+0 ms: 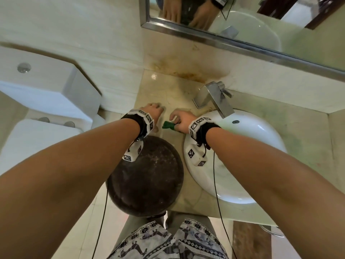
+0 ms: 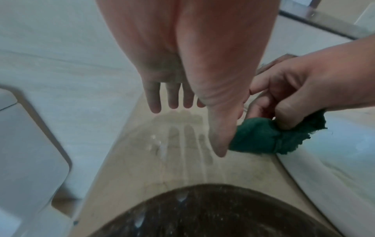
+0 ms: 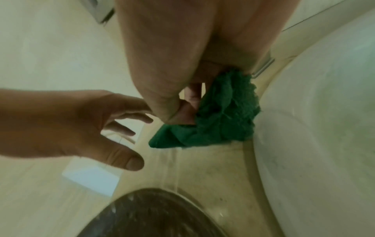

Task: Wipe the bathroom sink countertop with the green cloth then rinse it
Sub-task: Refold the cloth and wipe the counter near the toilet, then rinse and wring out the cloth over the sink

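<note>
A bunched green cloth (image 1: 168, 125) lies on the beige countertop (image 1: 164, 86) just left of the white sink (image 1: 248, 139). My right hand (image 1: 180, 119) grips the cloth (image 3: 221, 115), thumb and curled fingers round its upper part. The same cloth (image 2: 270, 137) shows dark green in the left wrist view, under the right hand (image 2: 300, 89). My left hand (image 1: 153, 111) hovers just left of it, fingers (image 2: 172, 94) straight and spread over the counter, holding nothing; its thumb tip reaches close to the cloth.
A steel faucet (image 1: 214, 98) stands behind the sink. A dark round lid or bowl (image 1: 147, 176) sits on the counter's front left. The toilet tank (image 1: 43, 85) is to the left, a mirror (image 1: 242, 19) above. Brown stains mark the back wall.
</note>
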A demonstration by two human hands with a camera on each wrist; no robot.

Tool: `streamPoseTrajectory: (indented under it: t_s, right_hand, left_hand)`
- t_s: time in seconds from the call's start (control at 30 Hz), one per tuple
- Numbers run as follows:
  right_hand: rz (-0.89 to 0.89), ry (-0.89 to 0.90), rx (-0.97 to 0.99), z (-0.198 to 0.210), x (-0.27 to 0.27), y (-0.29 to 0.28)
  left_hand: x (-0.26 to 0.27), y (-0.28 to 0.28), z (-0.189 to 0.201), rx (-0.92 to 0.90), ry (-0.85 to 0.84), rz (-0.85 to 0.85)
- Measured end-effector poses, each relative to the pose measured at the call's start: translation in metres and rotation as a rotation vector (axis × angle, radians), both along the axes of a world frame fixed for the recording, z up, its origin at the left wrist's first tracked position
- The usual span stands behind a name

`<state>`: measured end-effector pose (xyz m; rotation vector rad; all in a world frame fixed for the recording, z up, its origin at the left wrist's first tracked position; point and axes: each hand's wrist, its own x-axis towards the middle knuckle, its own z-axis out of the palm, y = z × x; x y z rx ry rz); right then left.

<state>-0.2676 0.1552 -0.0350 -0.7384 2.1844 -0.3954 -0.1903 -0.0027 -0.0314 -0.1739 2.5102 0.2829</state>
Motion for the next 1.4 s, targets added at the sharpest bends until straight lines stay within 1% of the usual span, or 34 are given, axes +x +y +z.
streamPoseTrajectory:
  t_s: [0.07, 0.17, 0.3, 0.4, 0.47, 0.57, 0.67, 0.8, 0.87, 0.93, 1.0, 1.07, 1.13, 1.2, 1.27, 1.33, 1.37, 1.4]
  right_hand:
    - [-0.083, 0.007, -0.033, 0.013, -0.001, 0.002]
    - [-0.144, -0.016, -0.056, 0.04, -0.003, 0.008]
    - [-0.2, -0.052, -0.068, 0.074, -0.007, 0.024]
    - [-0.281, -0.057, -0.147, 0.102, -0.009, 0.034]
    - [-0.323, -0.087, -0.201, 0.12, -0.011, 0.042]
    - [-0.335, -0.162, -0.203, 0.137, -0.014, 0.057]
    - [-0.315, -0.162, -0.147, 0.142, -0.017, 0.075]
    - [-0.315, -0.034, -0.106, 0.141, -0.022, 0.098]
    - [-0.362, 0.057, -0.113, 0.142, -0.024, 0.11]
    - [-0.452, 0.118, -0.148, 0.144, -0.026, 0.125]
    - [-0.507, 0.154, -0.162, 0.145, -0.029, 0.142]
    - [-0.518, 0.164, -0.188, 0.146, -0.032, 0.159]
    - [-0.506, 0.132, -0.251, 0.148, -0.035, 0.172]
    - [-0.419, 0.073, -0.28, 0.152, -0.038, 0.187]
    - [-0.324, -0.014, -0.284, 0.155, -0.042, 0.203]
    - [-0.31, -0.113, -0.316, 0.156, -0.051, 0.221]
    - [-0.321, -0.126, -0.345, 0.157, -0.056, 0.23]
    - [-0.328, -0.09, -0.373, 0.158, -0.06, 0.238]
  left_hand:
    - [-0.003, 0.005, 0.014, 0.045, 0.021, -0.009]
    - [-0.006, 0.014, 0.037, 0.143, 0.063, 0.023]
    - [-0.01, 0.029, 0.069, 0.318, 0.114, 0.151]
    - [-0.014, 0.039, 0.088, 0.412, 0.123, 0.236]
    - [-0.016, 0.045, 0.099, 0.44, 0.167, 0.29]
    - [-0.019, 0.056, 0.11, 0.47, 0.217, 0.383]
    - [-0.019, 0.07, 0.116, 0.549, 0.251, 0.508]
    - [-0.022, 0.094, 0.124, 0.62, 0.249, 0.677]
    - [-0.027, 0.111, 0.126, 0.631, 0.261, 0.736]
    - [-0.032, 0.13, 0.13, 0.684, 0.245, 0.814]
    - [-0.039, 0.152, 0.137, 0.73, 0.212, 0.88]
    - [-0.046, 0.176, 0.145, 0.786, 0.183, 0.935]
    - [-0.052, 0.2, 0.156, 0.961, 0.119, 1.022]
    - [-0.059, 0.221, 0.161, 1.045, 0.115, 1.048]
    - [-0.064, 0.234, 0.162, 1.022, 0.118, 1.022]
    - [-0.072, 0.241, 0.149, 0.931, 0.119, 1.001]
    - [-0.075, 0.244, 0.147, 0.899, 0.126, 0.995]
    - [-0.076, 0.248, 0.15, 0.885, 0.132, 0.991]
